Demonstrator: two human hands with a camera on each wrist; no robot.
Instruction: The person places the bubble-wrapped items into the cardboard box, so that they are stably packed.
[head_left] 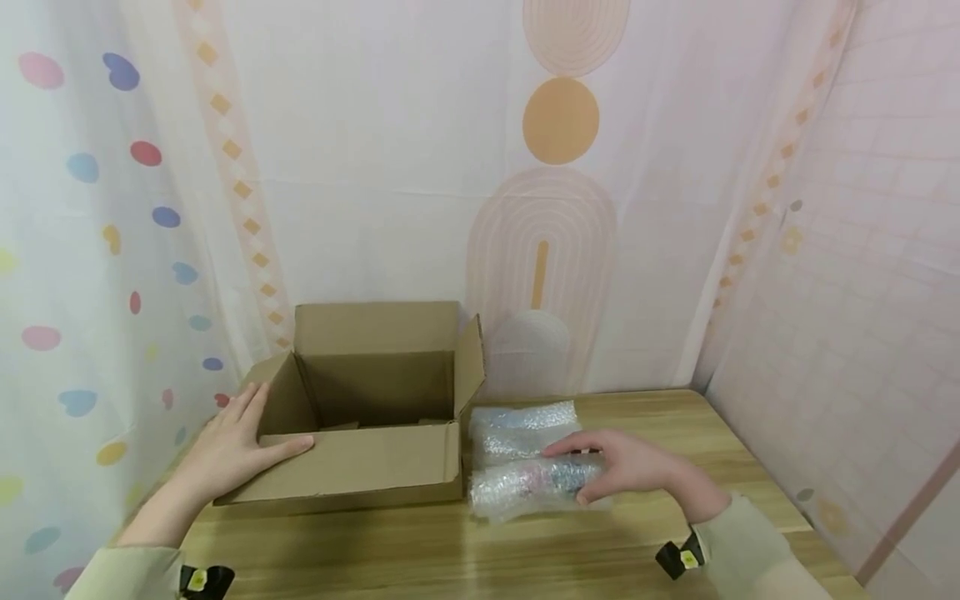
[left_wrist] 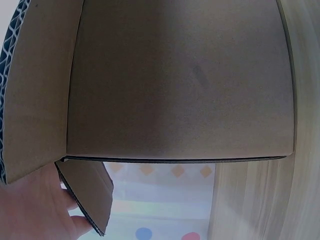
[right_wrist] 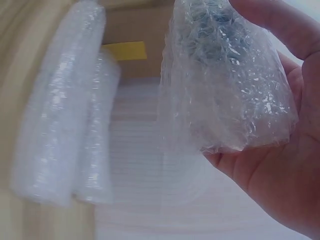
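Picking-up step: left hand (head_left: pixel 228 442) flat on the box (head_left: pixel 375 417), right hand (head_left: pixel 630 467) wrapped round the near bubble-wrap roll (head_left: pixel 532 487), probably needing a lift leftward next.

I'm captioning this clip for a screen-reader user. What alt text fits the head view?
A person's right hand grips the nearest of three bubble-wrapped bundles lying on a wooden table, while the left hand rests flat on the front flap of an open cardboard box beside them. Patterned curtains hang behind.
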